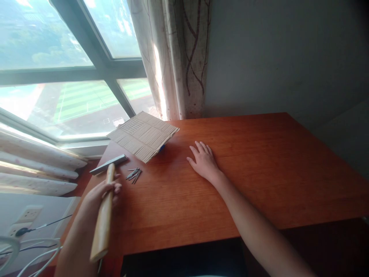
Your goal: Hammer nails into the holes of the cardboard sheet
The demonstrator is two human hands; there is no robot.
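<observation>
My left hand is wrapped round the wooden handle of a hammer, near its grey metal head. The head lies over the desk's left edge, and the handle's butt points toward me. Just right of the hammer head, a small pile of nails rests on the desk. My right hand lies flat on the wood with its fingers spread, holding nothing. Between and beyond the hands is a corrugated cardboard piece with a patch of small holes. It sits raised and tilted, with something blue partly hidden beneath it.
The reddish-brown wooden desk reaches to a wall on the right. A window and curtains stand behind it. White cables and a wall socket are at lower left. Something dark is below the front edge.
</observation>
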